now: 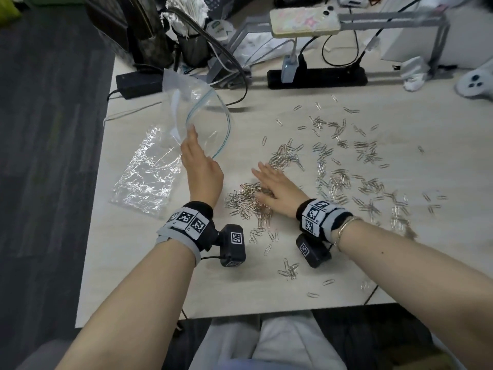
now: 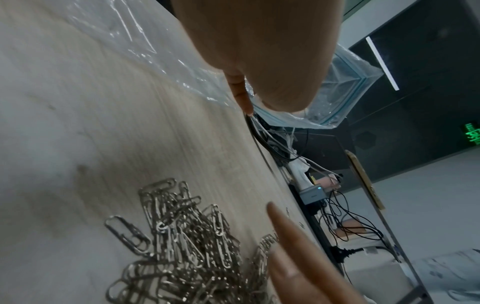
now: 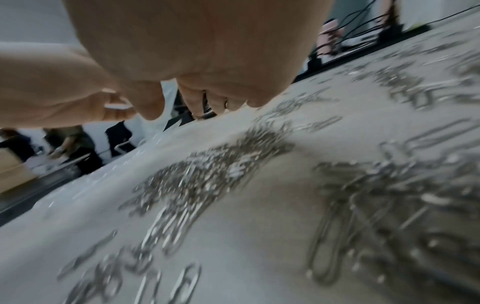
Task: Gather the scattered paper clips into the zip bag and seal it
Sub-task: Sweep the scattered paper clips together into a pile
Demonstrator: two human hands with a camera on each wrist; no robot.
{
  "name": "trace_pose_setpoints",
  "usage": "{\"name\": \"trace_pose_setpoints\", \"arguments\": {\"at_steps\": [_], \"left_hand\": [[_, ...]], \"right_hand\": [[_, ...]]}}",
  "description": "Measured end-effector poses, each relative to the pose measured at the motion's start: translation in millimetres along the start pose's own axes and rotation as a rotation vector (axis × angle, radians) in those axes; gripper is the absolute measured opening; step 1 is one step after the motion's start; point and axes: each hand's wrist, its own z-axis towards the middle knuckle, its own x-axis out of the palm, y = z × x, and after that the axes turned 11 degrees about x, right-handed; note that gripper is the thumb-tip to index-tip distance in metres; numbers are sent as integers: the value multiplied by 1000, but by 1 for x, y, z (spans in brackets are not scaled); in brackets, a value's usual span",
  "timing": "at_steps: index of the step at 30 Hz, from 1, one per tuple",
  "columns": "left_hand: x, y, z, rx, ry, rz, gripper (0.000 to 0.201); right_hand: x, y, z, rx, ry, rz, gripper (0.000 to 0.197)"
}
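Note:
Several silver paper clips lie scattered over the right half of the pale wooden table. A denser pile of clips sits near the middle and shows close up in the left wrist view. My right hand lies flat on this pile with its fingers straight. My left hand pinches the rim of the clear zip bag and holds it raised at the left, its blue-lined mouth gaping towards the clips. The bag looks empty. In the right wrist view the clips are blurred.
A crumpled clear plastic sheet lies flat near the table's left edge. At the back stand a black power strip, a black adapter, cables, a phone on a grey stand and a white controller.

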Motion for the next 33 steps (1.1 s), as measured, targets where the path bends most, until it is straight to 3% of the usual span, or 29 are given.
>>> {"name": "trace_pose_setpoints", "arguments": {"at_steps": [9,16,25,33], "left_hand": [[21,-45,-3,77,43,-112,66],[54,-82,-24,109,131,-152,65],[95,-107,-46,153,233,-125,64],[131,-111,-51,161,215,-26,55]], "right_hand": [[-59,-34,-46,195,-290,220,58],[-77,-85,-105,342,-470,334,53],[-49,-181,-164,634,-640,460,52],[-31,-271,-157,917,-620,378,53]]}}
